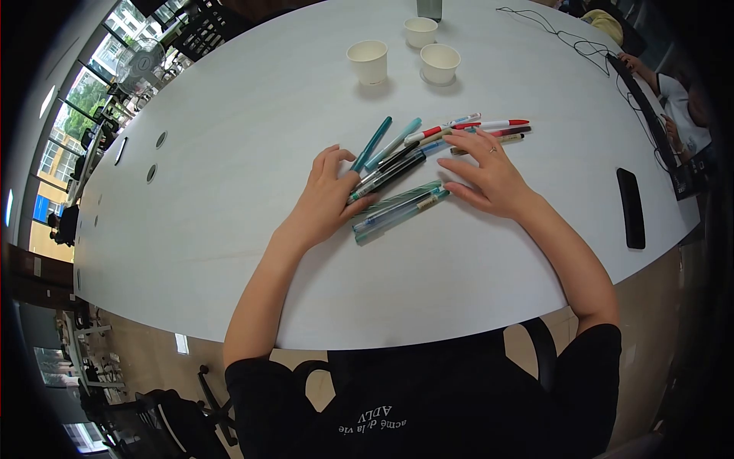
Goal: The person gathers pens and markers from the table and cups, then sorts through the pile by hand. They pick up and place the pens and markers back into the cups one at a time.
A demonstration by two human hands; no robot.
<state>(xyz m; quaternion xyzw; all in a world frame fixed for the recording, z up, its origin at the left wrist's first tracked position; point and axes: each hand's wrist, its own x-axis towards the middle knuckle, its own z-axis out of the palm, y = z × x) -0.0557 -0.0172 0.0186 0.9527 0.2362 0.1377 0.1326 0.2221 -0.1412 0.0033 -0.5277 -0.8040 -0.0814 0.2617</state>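
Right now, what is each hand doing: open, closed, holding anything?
Left hand: open, fingers resting on the pens, gripping none.
Right hand: open, flat on the pens, gripping none.

Tabletop (pixel 229 229): plain off-white, no pattern. Far-left teal pens (pixel 372 143); middle black pens (pixel 394 172); far-right white pens (pixel 489 125) with red ends; near clear pens (pixel 397 210) with teal-green print. Paper cups (pixel 368 61): white. Phone (pixel 631 206), right: black. Shirt (pixel 459 382): black, white lettering.

wearing: black short-sleeved T-shirt (pixel 459 382) | print: white lettering (pixel 375 423) across chest | forearms: bare | right hand (pixel 489 180): thin ring (pixel 493 150)
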